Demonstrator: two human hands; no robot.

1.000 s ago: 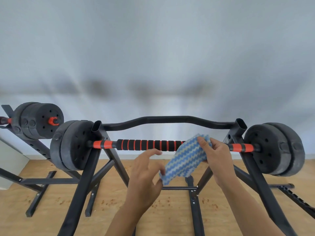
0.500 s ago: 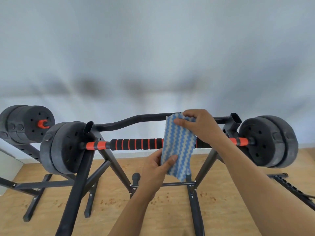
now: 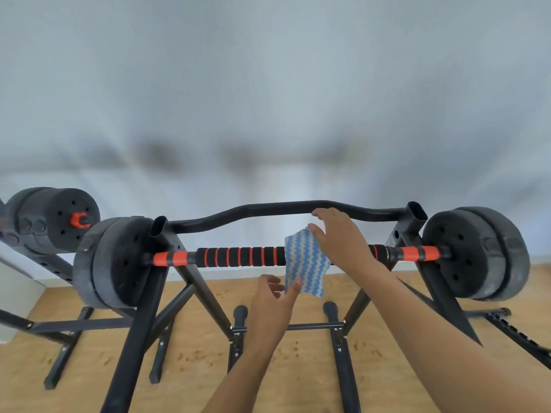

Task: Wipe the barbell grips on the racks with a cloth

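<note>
The right hand (image 3: 340, 239) lay over the cloth (image 3: 305, 260), palm down, pressing it onto the barbell grip (image 3: 241, 256) with the fingers spread forward and the thumb at the cloth's upper left corner; whether the fingers curled under the bar could not be told. The left hand (image 3: 272, 305) was lower and nearer the body, loosely open, its thumb tip touching the hanging bottom edge of the cloth and the other fingers free. The cloth, blue and white in a zigzag pattern, was draped over the grip right of the bar's middle, its lower part dangling below the bar. The grip was black foam with thin orange rings, and it ran leftward bare of the cloth to an orange sleeve (image 3: 170, 258); a matching orange sleeve showed at the right end. The barbell rested across the rack (image 3: 140, 308), a black metal frame with slanted legs on a wooden floor (image 3: 193, 368). Dark weight plates sat on both ends, the left plates (image 3: 110, 260) and the right plates (image 3: 474, 251) outside the uprights. A curved black bar (image 3: 253, 211) joined the tops of the uprights behind the grip, just beyond the right hand's fingertips. A second barbell's plates (image 3: 53, 219) stood farther left on another rack, before a pale wall.
</note>
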